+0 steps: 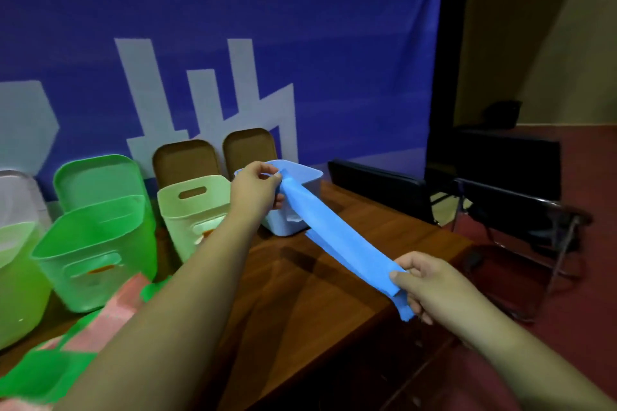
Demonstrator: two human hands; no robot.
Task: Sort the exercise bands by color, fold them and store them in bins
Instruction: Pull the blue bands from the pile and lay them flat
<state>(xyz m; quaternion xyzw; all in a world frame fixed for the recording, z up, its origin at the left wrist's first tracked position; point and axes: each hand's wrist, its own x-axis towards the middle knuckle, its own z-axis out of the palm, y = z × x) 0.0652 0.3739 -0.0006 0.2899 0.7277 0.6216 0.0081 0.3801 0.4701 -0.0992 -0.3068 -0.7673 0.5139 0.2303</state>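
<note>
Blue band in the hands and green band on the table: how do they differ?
The blue exercise band is pulled straight in the air, pinched at its ends by the left hand and right hand; the green exercise band lies loose on the brown wooden table, held by neither. The blue one is alone; the green one lies against a pink band. Both are thin flat strips.

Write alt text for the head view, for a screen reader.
Two hands hold a blue band stretched above a wooden table: the left hand pinches its far end by the blue bin, the right hand grips the near end. Green bins stand in a row to the left, with a green band and a pink band lying before them.
</note>
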